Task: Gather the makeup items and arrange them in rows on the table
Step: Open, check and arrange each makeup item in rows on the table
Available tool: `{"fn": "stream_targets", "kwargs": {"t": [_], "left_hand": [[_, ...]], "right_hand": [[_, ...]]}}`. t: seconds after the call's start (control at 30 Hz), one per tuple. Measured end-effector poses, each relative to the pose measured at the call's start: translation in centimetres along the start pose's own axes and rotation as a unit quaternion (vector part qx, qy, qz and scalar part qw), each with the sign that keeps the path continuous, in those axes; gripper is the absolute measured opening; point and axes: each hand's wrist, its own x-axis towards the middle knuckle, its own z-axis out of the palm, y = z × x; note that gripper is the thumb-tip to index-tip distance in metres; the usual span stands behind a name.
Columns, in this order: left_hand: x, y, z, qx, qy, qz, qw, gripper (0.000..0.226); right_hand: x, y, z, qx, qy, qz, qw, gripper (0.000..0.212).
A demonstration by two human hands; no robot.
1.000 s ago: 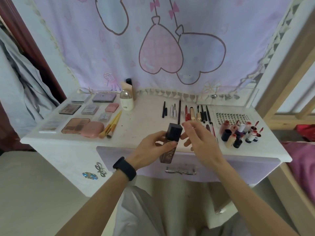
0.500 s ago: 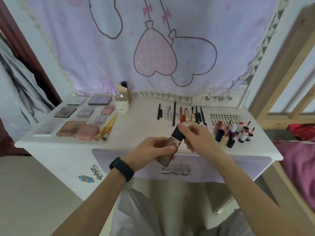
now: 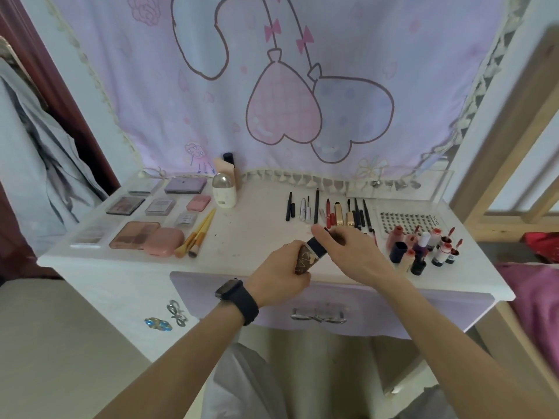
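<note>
White table (image 3: 251, 237): makeup is laid out on both sides, with bare surface through the middle. Left hand (image 3: 279, 275) is wrapped round the body of the brown foundation bottle (image 3: 303, 263), which is held tilted in the air over the front edge of the table, not yet set in any row. Right hand (image 3: 357, 257) pinches the bottle's dark cap (image 3: 317, 248); whether the cap is tight or loose cannot be told. Risk: a loose cap could come away and let product spill onto the tabletop, and the bottle could slip past the front edge to the floor. Surroundings: the palettes (image 3: 133, 235) lie in rows at left, well apart. The cluster of small bottles (image 3: 423, 252) stands upright just beside the right hand and would topple if that wrist swung outward. The row of pencils (image 3: 332, 211) lies directly behind the hands and blocks any placement straight back; the open middle strip looks the safer landing place.
</note>
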Motion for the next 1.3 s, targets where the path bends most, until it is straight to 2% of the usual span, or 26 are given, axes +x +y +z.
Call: {"fn": "stream_targets", "kwargs": {"t": [0.17, 0.37, 0.5, 0.57, 0.67, 0.7, 0.8, 0.9, 1.0, 1.07, 1.13, 1.23, 1.3], "left_hand": [[-0.1, -0.3, -0.5, -0.012, -0.030, -0.018, 0.999, 0.032], [0.2, -0.1, -2.2, -0.033, -0.034, -0.013, 0.999, 0.031], [0.4, -0.3, -3.7, -0.036, -0.062, -0.015, 0.997, 0.035], [0.5, -0.2, -3.9, -0.022, -0.042, -0.012, 0.999, 0.035], [0.7, -0.1, -3.6, 0.011, 0.036, -0.001, 0.999, 0.032], [0.8, -0.1, -3.7, 0.020, 0.039, 0.001, 0.999, 0.032], [0.9, -0.3, -4.6, 0.025, -0.019, -0.006, 0.999, 0.034], [1.0, -0.2, -5.2, 0.007, -0.052, -0.014, 0.999, 0.034], [1.1, -0.1, -5.1, 0.041, -0.001, -0.016, 0.999, 0.031], [0.6, -0.9, -5.5, 0.064, 0.023, -0.027, 0.997, 0.032], [-0.3, -2.5, -6.3, 0.023, 0.000, -0.048, 0.999, 0.032], [-1.1, -4.0, -7.5, -0.033, 0.040, -0.054, 0.997, 0.032], [-0.7, -4.2, -7.6, -0.128, 0.087, -0.045, 0.987, 0.034]], "right_hand": [[0.5, -0.6, -0.6, -0.058, -0.034, -0.055, 0.996, 0.055], [1.0, -1.7, -0.9, -0.060, 0.022, -0.084, 0.994, 0.069], [1.5, -2.3, -1.2, -0.060, 0.001, -0.098, 0.993, 0.067], [1.7, -2.8, -1.0, -0.060, 0.009, -0.090, 0.994, 0.064], [1.9, -3.7, -0.5, -0.056, 0.057, -0.086, 0.993, 0.057], [2.0, -3.8, -0.5, -0.050, 0.051, -0.093, 0.993, 0.055], [2.2, -3.5, -1.2, -0.033, 0.007, -0.100, 0.994, 0.058], [2.4, -3.4, -1.0, -0.005, 0.001, -0.098, 0.995, 0.062], [2.5, -3.9, -0.1, -0.016, 0.051, -0.104, 0.993, 0.060], [2.7, -3.8, -1.1, 0.031, 0.110, -0.089, 0.989, 0.060], [3.1, -3.3, -3.1, 0.092, 0.142, -0.088, 0.982, 0.063], [3.8, -3.5, -4.4, 0.167, 0.110, -0.075, 0.977, 0.070], [4.2, -4.1, -3.2, 0.275, 0.049, -0.062, 0.958, 0.063]]}}
